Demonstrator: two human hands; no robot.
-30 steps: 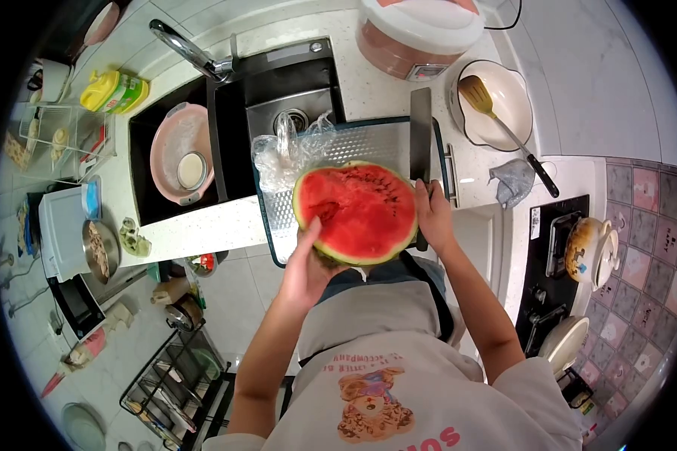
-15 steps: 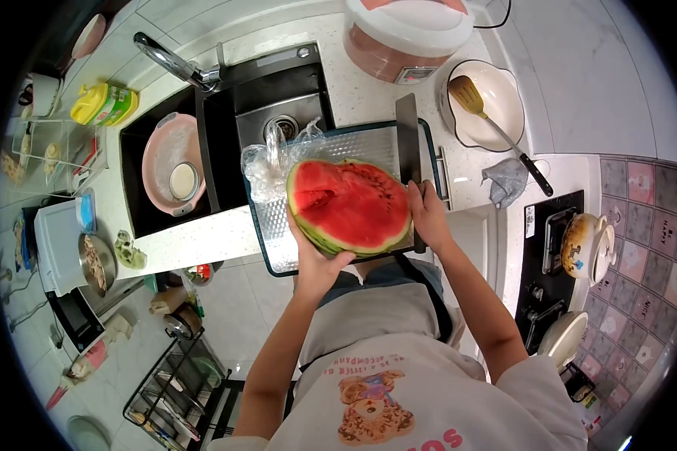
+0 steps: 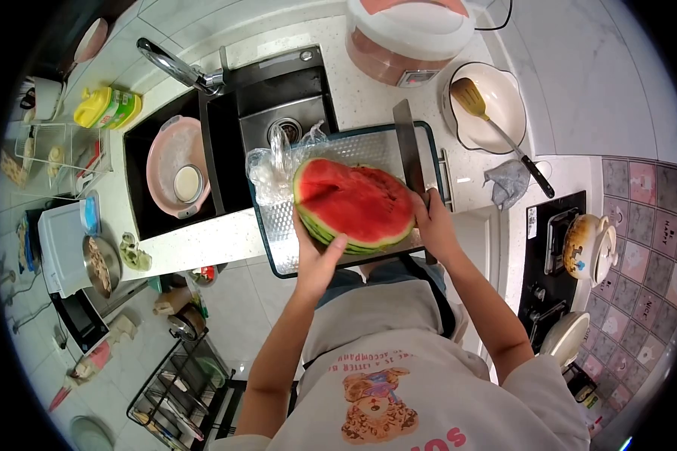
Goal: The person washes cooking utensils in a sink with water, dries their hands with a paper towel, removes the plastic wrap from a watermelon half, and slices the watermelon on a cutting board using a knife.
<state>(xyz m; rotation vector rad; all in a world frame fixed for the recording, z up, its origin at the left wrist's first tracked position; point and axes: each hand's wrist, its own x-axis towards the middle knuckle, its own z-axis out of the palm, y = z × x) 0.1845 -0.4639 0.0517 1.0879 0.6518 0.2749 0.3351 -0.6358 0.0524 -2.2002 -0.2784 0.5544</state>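
Observation:
A halved watermelon (image 3: 353, 207) shows its red cut face upward, tilted, with green striped rind along the near side. My left hand (image 3: 317, 255) supports its near left end, thumb on the rind and the other fingers hidden beneath. At the right end, my right hand (image 3: 435, 224) is closed around the handle of a large knife (image 3: 408, 143) and touches the melon's edge. The blade points away from me, over the textured metallic cutting board (image 3: 278, 244) with a dark rim. Clear crumpled plastic (image 3: 267, 173) lies at the board's left side.
Behind the board is a black double sink (image 3: 226, 150) with a pink basin (image 3: 158, 161) and a faucet (image 3: 177, 64). A rice cooker (image 3: 406, 45), a white pan (image 3: 496, 135) with a spatula (image 3: 470, 98), a grey cloth (image 3: 508, 183) and a stove (image 3: 553, 263) stand around the right.
The watermelon has tipped slightly, showing more rind on its near side. The knife has turned a little, its tip swinging left. Both hands stay in contact with the melon.

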